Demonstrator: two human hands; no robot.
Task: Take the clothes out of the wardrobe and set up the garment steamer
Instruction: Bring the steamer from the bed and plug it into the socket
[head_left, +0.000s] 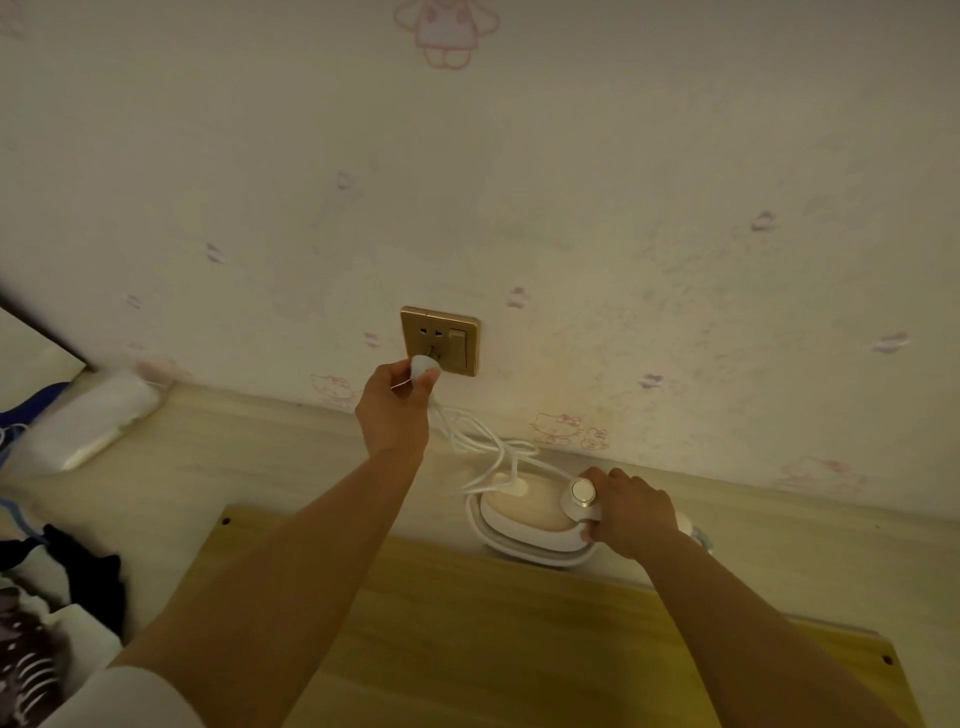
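The wall (623, 182) is pale with small pink cat pictures and little purple bows. A light wooden ledge (234, 457) runs along the bottom of it. Nearer the camera is a yellow wooden board (493, 639). On the far left lie some clothes (62, 582), dark and patterned, with a white soft packet (88, 421) on the ledge beyond them.

A gold socket plate (441, 340) sits low on the wall. The left hand (395, 405) is curled tight around a white plug (425, 366), which is right at the socket holes. It is hard to tell if the plug is all the way in. A white cord (483, 441) hangs from the plug in loose loops down to the steamer.

The white garment steamer (530, 519) rests on the ledge against the wall, right of the socket. The right hand (631, 512) is closed around its end, beside a round silver knob (583, 491).
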